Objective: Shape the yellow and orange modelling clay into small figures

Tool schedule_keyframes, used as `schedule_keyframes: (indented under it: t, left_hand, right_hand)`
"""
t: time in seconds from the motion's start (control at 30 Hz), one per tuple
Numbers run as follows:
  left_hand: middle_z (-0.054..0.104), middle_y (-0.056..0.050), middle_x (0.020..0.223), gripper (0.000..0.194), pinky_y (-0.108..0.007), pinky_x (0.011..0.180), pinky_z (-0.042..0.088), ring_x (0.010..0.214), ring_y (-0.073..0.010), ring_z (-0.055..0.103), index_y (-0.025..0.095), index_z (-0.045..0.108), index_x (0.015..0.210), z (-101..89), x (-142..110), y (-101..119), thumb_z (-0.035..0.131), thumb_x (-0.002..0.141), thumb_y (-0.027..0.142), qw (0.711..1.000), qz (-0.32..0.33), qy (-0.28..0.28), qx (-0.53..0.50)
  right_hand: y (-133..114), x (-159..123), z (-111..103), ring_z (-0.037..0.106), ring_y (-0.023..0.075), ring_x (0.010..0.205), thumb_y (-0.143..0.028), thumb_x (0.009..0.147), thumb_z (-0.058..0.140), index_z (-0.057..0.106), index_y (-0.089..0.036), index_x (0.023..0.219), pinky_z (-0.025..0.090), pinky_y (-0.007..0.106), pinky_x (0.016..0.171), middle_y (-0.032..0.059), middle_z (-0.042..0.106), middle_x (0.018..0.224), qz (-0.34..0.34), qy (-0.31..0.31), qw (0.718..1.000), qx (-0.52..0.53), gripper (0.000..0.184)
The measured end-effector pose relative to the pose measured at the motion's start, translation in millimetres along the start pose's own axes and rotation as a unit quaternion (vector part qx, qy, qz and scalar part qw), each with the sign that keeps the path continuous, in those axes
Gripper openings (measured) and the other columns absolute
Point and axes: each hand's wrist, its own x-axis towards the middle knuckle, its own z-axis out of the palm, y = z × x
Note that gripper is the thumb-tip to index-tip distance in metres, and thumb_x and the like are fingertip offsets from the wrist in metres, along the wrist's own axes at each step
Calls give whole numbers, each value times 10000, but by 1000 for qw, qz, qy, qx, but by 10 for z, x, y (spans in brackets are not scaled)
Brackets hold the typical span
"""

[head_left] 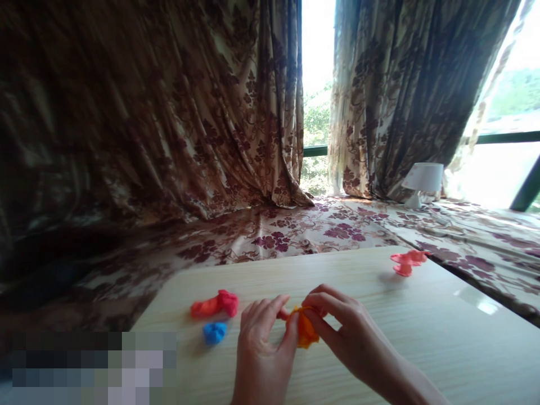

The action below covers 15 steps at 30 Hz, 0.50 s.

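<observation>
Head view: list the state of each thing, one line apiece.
Orange piece: crumpled, pinched between left hand and right hand
Blue lump: crumpled, on the table
Red pieces: lying together, touching
Pink piece: uneven-edged, unheld
Lamp: upright; can't tell if lit
Curtains: parted at the window

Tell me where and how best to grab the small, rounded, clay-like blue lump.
I'd come from above and pinch the left and right sides of the blue lump: it looks squat with no handle, and a red, clay-like roll lies close beyond its far side, leaving less room there.
</observation>
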Motion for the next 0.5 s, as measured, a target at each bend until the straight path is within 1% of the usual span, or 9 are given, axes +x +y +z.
schedule_keyframes:
  t: [0.07, 0.13, 0.2, 0.27, 0.33, 0.4, 0.5]
  left_hand:
    - [641, -23, 738, 143, -321, 704, 483, 715, -171, 592, 196, 638, 918, 9, -5, -9, 562, 797, 186, 1000, 6, -18, 6]
    - [643, -22, 737, 111, -322, 706, 475, 716, -169, 589, 203, 643, 853, 9, -4, -14, 545, 808, 179, 1000, 15, -19, 12]
    - [641, -16, 726, 109, -317, 706, 471, 715, -166, 588, 201, 634, 825, 1, 0, -19, 530, 815, 170, 1000, 6, 5, 16]
    - [638, -12, 720, 104, -305, 694, 473, 714, -164, 589, 196, 622, 806, -5, 2, -23, 521, 816, 173, 999, -19, 27, 14]
    - [633, -8, 712, 89, -294, 673, 478, 699, -161, 589, 194, 612, 787, -3, -5, -25, 526, 806, 181, 999, -44, 27, 10]
    - [626, 0, 701, 58, -292, 663, 478, 677, -159, 585, 194, 607, 800, 10, -15, -23, 552, 781, 186, 998, -56, 13, 11]
    - [618, 5, 702, 76, -287, 657, 467, 657, -150, 573, 200, 614, 816, 39, -25, -11, 556, 772, 177, 999, -51, 3, 1]
  right_hand:
    - [0, 3, -3, 562, 117, 675, -149, 872, 470, 611, -191, 830, 452, 216, 627, 26, 587, 791, -3, -3, 1000, 3, 153]
    - [-11, 6, 0, 567, 123, 688, -156, 862, 481, 606, -193, 848, 457, 221, 636, 29, 593, 804, -1, 0, 1000, 4, 131]
    - [-26, 5, 8, 570, 131, 696, -165, 828, 530, 590, -198, 886, 462, 235, 649, 23, 598, 802, 14, 13, 1000, -8, 90]
    - [-32, 2, 17, 570, 138, 691, -179, 798, 571, 576, -202, 891, 463, 249, 649, 10, 599, 778, 38, 20, 999, -29, 96]
    - [-23, 0, 24, 567, 134, 670, -179, 803, 563, 573, -203, 853, 459, 248, 629, 2, 596, 756, 49, 18, 998, -43, 56]
    - [-5, 0, 25, 565, 123, 659, -167, 829, 521, 574, -200, 827, 456, 236, 616, 2, 596, 755, 41, 17, 998, -39, 62]
    - [10, 1, 21, 565, 118, 660, -163, 852, 483, 579, -197, 833, 456, 225, 612, 8, 596, 760, 22, 26, 999, -32, 103]
